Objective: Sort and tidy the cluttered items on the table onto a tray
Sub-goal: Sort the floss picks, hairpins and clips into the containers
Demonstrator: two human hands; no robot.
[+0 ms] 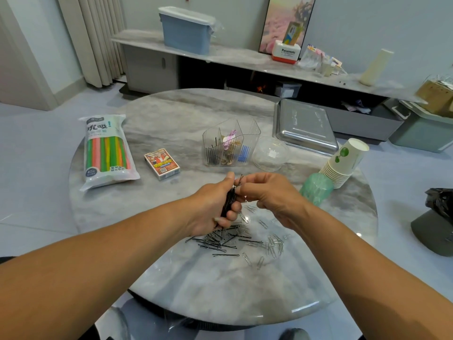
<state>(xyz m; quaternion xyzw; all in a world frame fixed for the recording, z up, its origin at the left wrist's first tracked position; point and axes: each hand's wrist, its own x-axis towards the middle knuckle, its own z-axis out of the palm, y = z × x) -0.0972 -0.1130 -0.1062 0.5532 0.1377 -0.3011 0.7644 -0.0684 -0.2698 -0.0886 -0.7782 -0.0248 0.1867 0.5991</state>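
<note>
My left hand [210,207] grips an upright bundle of black bobby pins [229,201] above the table. My right hand [269,195] pinches one black pin at the top of that bundle. Under both hands lies a loose heap of black bobby pins [224,244] mixed with silver paper clips [272,244]. A clear divided organizer [230,146] behind the hands holds sorted pins and clips. The steel tray [304,126] lies upside down at the far right of the table.
A pack of coloured straws [106,150] and a card box [162,163] lie on the left. A clear round lid [269,153], a stack of paper cups [343,163] and a green cup [316,188] sit on the right of the round marble table [171,114].
</note>
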